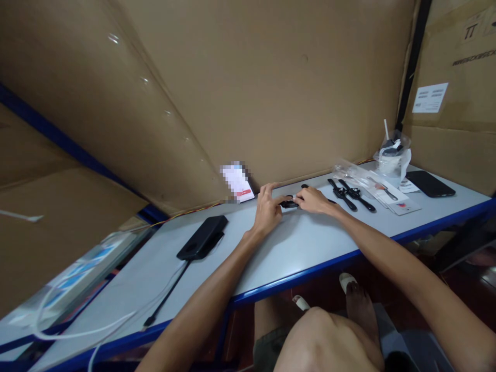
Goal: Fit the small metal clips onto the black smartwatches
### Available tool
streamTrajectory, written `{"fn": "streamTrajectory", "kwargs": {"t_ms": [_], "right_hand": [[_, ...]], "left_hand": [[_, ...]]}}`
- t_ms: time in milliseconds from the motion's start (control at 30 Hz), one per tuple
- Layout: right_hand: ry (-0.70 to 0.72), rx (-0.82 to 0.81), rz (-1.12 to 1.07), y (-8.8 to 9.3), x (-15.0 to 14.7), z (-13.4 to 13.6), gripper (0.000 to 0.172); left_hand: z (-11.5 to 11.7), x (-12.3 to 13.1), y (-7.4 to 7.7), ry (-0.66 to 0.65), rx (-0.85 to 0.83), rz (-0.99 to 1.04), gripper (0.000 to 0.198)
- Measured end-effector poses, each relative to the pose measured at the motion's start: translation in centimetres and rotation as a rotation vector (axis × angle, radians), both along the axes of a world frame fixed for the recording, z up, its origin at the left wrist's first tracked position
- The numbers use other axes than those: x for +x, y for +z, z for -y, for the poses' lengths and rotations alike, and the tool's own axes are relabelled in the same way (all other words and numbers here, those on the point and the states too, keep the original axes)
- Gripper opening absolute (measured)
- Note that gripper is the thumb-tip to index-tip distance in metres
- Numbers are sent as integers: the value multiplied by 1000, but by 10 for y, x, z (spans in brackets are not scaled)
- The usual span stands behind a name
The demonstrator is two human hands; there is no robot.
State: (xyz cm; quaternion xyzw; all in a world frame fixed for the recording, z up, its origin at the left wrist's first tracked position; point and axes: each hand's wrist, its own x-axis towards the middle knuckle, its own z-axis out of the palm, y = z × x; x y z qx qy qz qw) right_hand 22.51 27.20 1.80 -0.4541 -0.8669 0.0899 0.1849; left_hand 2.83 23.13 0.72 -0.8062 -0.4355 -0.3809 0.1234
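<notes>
Cardboard backdrop (251, 93), blue-edged grey table (298, 248). Left hand (268, 209) and right hand (313, 199) are both gripping one black tool (289, 204) toward the back — they cover most of it, so can't tell if it's resting or lifted. Two similar black tools (353, 193) lie just past the right hand, beside some clear plastic packaging (358, 174).

Glossy plast. tool (289, 204), cardbd panel (271, 103)

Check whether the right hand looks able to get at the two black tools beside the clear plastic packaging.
Probably yes: the two black tools lie on the table close by the right hand, and nothing appears to cover them, though that hand seems occupied with another black piece.
</notes>
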Motion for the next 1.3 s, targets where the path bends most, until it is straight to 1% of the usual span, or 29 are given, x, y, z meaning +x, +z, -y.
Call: {"fn": "streamTrajectory", "kwargs": {"t_ms": [67, 100, 167, 267, 433, 533, 667, 767, 800, 833, 867, 933, 967, 1000, 1067, 1300], "right_hand": [[7, 5, 19, 0, 0, 2, 37], [8, 5, 25, 0, 0, 3, 38], [5, 2, 23, 0, 0, 2, 39], [-9, 3, 3, -1, 0, 0, 40], [-25, 1, -2, -1, 1, -2, 39], [-24, 6, -4, -1, 1, -2, 39], [-23, 6, -7, -1, 0, -2, 39], [-24, 9, -11, -2, 0, -3, 38], [-21, 11, -14, -3, 0, -3, 38], [-18, 11, -16, -3, 0, -3, 38], [-16, 8, -18, -3, 0, -4, 38], [-16, -3, -18, -2, 0, -4, 38], [-17, -9, -16, -2, 0, -4, 38], [-18, -12, -13, -2, 0, -4, 38], [-17, -10, -10, -2, 0, -3, 38], [-12, -13, -10, -1, 1, -2, 39]], "left_hand": [[1, 0, 2, -16, 8, 1, 39], [1, 0, 2, -23, 19, 10, 33], [2, 0, 3, -35, 44, 29, 29], [3, 0, 3, -30, 54, 46, 27], [0, -2, 0, 87, 66, 122, 35], [-4, -5, -2, 130, 62, 127, 28], [-7, -9, -3, 132, 42, 94, 27], [-7, -8, -4, 105, 4, 61, 27], [-6, -6, -4, 89, -8, 58, 29], [-5, -5, -3, 72, -13, 62, 36], [-4, -4, -3, 56, -12, 74, 49], [-1, -1, -1, 32, 7, 109, 82], [0, 0, 0, 23, 17, 120, 94], [0, 1, 1, 15, 23, 124, 102], [1, 1, 2, 4, 21, 111, 108], [0, 0, -2, 19, -12, 26, 108]]}}
